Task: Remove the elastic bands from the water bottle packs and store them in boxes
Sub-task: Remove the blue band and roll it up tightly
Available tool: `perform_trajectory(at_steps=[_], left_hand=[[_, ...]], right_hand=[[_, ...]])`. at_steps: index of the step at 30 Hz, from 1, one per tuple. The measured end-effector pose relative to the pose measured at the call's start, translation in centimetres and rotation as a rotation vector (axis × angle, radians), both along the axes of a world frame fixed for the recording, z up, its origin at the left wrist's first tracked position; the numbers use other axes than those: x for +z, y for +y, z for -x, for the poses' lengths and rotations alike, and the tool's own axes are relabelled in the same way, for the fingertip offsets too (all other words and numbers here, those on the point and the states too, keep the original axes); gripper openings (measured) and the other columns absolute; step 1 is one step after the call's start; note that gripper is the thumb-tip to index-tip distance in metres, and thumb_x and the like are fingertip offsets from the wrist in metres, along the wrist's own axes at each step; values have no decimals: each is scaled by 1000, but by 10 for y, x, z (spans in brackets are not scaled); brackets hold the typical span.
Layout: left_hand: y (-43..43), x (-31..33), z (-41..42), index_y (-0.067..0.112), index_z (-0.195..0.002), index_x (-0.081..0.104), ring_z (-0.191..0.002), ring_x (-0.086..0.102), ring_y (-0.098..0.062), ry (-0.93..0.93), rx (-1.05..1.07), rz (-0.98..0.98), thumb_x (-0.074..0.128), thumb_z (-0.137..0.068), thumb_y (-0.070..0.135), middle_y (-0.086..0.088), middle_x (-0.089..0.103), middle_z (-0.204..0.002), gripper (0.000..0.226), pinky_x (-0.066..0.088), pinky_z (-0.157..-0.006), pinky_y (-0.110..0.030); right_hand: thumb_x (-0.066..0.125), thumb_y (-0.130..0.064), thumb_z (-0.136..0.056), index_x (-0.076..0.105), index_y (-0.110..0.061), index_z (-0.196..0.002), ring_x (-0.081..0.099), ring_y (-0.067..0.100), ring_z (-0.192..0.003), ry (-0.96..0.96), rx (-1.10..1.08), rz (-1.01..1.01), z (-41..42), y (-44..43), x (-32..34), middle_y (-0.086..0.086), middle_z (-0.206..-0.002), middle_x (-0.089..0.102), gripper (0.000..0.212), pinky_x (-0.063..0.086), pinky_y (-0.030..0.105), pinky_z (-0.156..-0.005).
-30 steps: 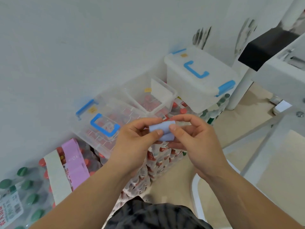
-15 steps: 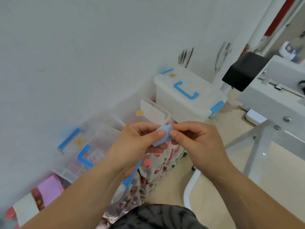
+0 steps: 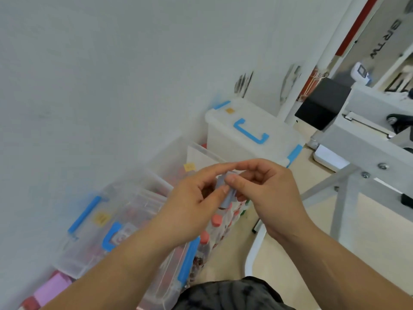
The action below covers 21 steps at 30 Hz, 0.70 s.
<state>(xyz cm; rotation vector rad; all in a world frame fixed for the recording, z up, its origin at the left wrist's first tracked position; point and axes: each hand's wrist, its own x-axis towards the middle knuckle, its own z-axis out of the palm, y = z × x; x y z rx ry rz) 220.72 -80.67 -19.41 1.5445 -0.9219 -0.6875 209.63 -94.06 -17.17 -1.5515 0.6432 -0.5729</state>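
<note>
A folded pale blue elastic band (image 3: 228, 195) is pinched between my left hand (image 3: 192, 204) and my right hand (image 3: 266, 193), held in the air in front of me. Most of the band is hidden by my fingers. Below my hands lie shrink-wrapped water bottle packs (image 3: 214, 231) with red caps, on the floor by the wall. A clear lidded box with blue handles (image 3: 107, 233) rests on the packs at the left. An open clear box (image 3: 201, 157) stands behind my hands. A closed white box with a blue handle (image 3: 252, 135) stands beyond it.
The white wall (image 3: 111, 86) runs along the left. A pink band (image 3: 51, 289) wraps a pack at the bottom left. A grey metal table frame (image 3: 348, 186) and a black block (image 3: 321, 104) stand at the right over the beige floor (image 3: 290, 265).
The view has swung up and to the right along the wall. My hands have kept hold of the blue band and folded it smaller, turning it more upright.
</note>
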Motion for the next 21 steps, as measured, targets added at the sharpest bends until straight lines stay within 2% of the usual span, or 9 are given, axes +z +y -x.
perform_trajectory(at_steps=[3, 6, 8, 10, 12, 14, 17, 20, 21], left_hand=[[-4, 2, -7, 36, -121, 63, -82, 75, -19, 124, 61, 106, 57, -97, 29, -1, 76, -92, 25, 59, -69, -25], [-7, 1, -9, 29, -117, 63, -85, 76, -25, 262, 96, 149, 57, -98, 27, -7, 77, -97, 20, 59, -73, -28], [-10, 0, -8, 30, -115, 64, -85, 76, -25, 270, 108, 125, 58, -99, 28, -7, 77, -96, 18, 60, -72, -28], [-14, 1, -9, 33, -115, 64, -83, 77, -22, 213, 137, 84, 60, -99, 30, -4, 78, -92, 17, 60, -70, -26], [-20, 2, -9, 35, -115, 67, -84, 76, -18, 138, 166, 49, 62, -99, 31, 1, 78, -91, 18, 59, -69, -24], [-27, 3, -10, 34, -118, 69, -90, 74, -11, 23, 184, 14, 60, -99, 31, 8, 75, -101, 21, 58, -72, -20], [-35, 6, -13, 33, -119, 69, -94, 68, -10, -182, 151, -17, 60, -94, 29, 15, 64, -111, 27, 53, -72, -15], [-38, 7, -17, 28, -134, 58, -96, 64, -17, -264, 38, -33, 70, -76, 29, 12, 53, -129, 59, 56, -76, -29], [-40, 8, -18, 27, -140, 53, -98, 63, -16, -350, 28, -67, 74, -71, 33, 13, 49, -133, 72, 55, -79, -28]], right_hand=[[84, -30, -68, 79, -15, -102, 76, 20, -72, -47, 62, -173, -7, -4, 3, 14, -85, 79, 37, 58, 23, -64], [82, -19, -80, 80, -11, -101, 74, 16, -72, 37, 170, -225, -12, -13, 2, 12, -89, 80, 22, 56, 21, -64], [81, -18, -84, 81, -12, -100, 74, 16, -72, 102, 213, -229, -15, -18, 1, 13, -89, 80, 17, 56, 21, -64], [81, -30, -81, 81, -11, -102, 77, 22, -80, 125, 269, -246, -18, -22, 0, 14, -92, 80, 29, 60, 26, -69], [80, -38, -77, 80, -9, -104, 78, 31, -91, 132, 295, -245, -21, -26, -1, 15, -97, 80, 39, 64, 39, -80], [79, -38, -75, 80, -6, -101, 76, 35, -93, 119, 263, -274, -23, -31, -5, 20, -96, 79, 41, 60, 49, -86], [79, -37, -72, 80, -4, -95, 73, 35, -84, 125, 246, -322, -23, -41, -8, 25, -92, 77, 41, 60, 46, -80], [79, -38, -71, 80, -4, -91, 66, 34, -77, 139, 230, -325, -22, -52, -9, 31, -91, 74, 40, 55, 43, -71], [79, -37, -71, 80, -4, -89, 64, 34, -76, 144, 218, -324, -22, -57, -9, 32, -91, 73, 38, 52, 44, -72]])
